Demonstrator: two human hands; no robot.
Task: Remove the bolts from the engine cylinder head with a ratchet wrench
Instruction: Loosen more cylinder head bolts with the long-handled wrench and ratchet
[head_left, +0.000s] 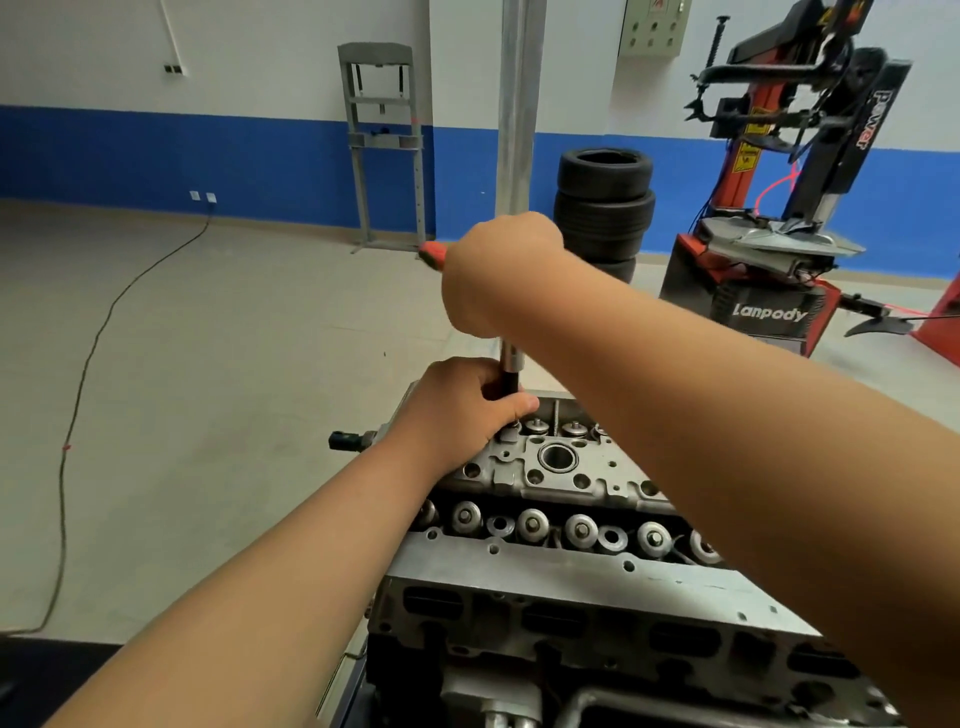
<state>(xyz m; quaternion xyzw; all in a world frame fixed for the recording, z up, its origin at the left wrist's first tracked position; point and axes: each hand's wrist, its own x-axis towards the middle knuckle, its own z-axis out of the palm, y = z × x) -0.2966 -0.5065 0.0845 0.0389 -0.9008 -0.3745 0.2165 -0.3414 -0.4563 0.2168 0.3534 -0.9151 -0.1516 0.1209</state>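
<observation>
The grey engine cylinder head (561, 571) lies in front of me, its valve springs in rows and a round bore at its far end. A ratchet wrench stands upright over the head's far left corner: its red handle tip (434, 254) sticks out left of my right hand (493, 275), which grips the handle from above. My left hand (457, 410) curls round the black socket extension (510, 371) just above the head. The bolt under the socket is hidden by my fingers.
A stack of tyres (605, 208) and a red tyre changer (763, 249) stand behind on the right. A silver post (517, 104) rises behind the wrench, a grey press frame (387, 145) stands at the blue-striped wall, and a cable (78, 415) runs across the floor on the left.
</observation>
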